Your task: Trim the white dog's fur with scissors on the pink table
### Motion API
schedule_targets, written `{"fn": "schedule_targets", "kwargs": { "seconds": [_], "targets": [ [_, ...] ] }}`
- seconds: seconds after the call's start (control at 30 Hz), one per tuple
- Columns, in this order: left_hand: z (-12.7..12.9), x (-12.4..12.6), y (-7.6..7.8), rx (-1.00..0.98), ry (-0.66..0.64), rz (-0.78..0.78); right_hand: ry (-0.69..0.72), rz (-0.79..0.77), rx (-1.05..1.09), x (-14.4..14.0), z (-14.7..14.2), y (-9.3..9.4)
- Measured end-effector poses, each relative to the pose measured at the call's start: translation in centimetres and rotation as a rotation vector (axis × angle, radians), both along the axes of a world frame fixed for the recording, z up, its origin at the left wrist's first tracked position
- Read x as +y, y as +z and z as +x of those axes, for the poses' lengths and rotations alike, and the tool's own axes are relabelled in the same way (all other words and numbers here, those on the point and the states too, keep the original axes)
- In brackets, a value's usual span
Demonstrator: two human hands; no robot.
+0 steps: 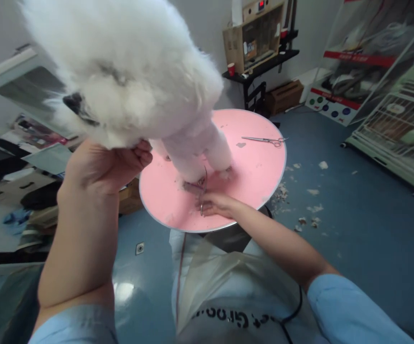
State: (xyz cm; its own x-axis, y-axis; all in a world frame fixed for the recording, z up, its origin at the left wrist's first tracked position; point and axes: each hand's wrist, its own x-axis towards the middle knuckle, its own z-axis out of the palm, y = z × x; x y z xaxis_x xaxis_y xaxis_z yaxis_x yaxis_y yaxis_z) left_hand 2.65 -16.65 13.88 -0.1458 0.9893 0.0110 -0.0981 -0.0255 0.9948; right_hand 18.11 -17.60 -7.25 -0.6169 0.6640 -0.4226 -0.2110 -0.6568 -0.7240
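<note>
White, fluffy dog (128, 71): stands on the round pink tabletop (257, 167), its forelegs planted near the middle of the disc, its head raised toward the camera at upper left.

Your left hand (106, 165): lifted under the dog's chin, fingers curled closed on the fur of its muzzle, holding the head up. Bare forearm runs down to a light blue sleeve at the bottom edge.

Your right hand (216, 204): rests on the near part of the tabletop, closed around a pair of grooming scissors (202, 186). Blades point up and away from you, their tips at the dog's front paw (192, 179). You cannot tell from this view whether the blades are parted.

Second scissors (266, 140): 1 pair, silver, lying flat on the far right side of the tabletop, well apart from both hands and from the dog.

Fur clippings (309, 208): white tufts scattered on the blue floor (372, 229) to the right of the tabletop; a few small bits also on the pink surface.

Surroundings: wire cage (400, 138) at far right; black shelf (260, 64) against the back wall bearing a wooden cabinet (255, 33) and a red cup (231, 69); cardboard box (284, 95) on the floor below it; cluttered items at left, too blurred to identify.
</note>
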Motion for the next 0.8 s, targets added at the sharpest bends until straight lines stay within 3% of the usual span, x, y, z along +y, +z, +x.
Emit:
{"fn": "schedule_targets", "kwargs": {
  "seconds": [0.2,0.37,0.8],
  "targets": [
    [0.3,-0.1,0.2,-0.114,0.026,-0.039,-0.216,-0.223,0.297,-3.2,-4.0,-0.6],
    [0.8,-0.6,0.3,-0.100,0.031,-0.041,-0.288,-0.295,0.332,-2.5,-5.6,-0.5],
    [0.4,-0.7,0.1,-0.081,0.023,-0.012,-0.234,-0.225,0.287,-1.4,-4.6,-1.2]
  ]
}}
